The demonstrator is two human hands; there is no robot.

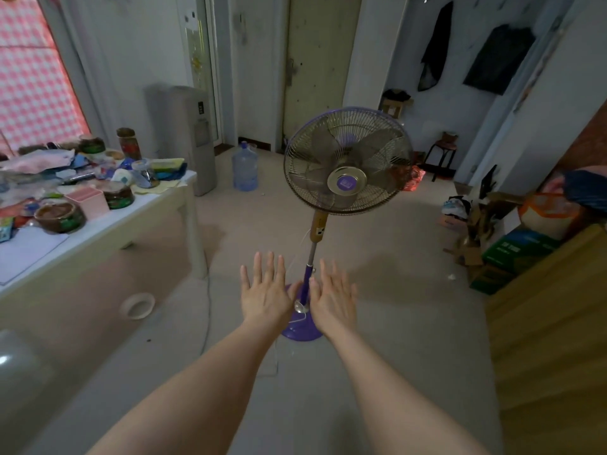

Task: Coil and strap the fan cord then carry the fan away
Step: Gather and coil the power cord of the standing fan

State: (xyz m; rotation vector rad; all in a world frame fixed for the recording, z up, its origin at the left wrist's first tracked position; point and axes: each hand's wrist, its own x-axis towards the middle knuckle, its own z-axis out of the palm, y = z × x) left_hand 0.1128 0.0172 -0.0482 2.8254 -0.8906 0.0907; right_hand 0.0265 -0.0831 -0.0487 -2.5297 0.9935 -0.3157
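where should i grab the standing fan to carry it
Probably the upright pole, just under the tan control housing: it is slim enough to wrap a hand round, while the wire cage above offers no firm hold. Come from the near side, where the left hand and right hand face it, open.
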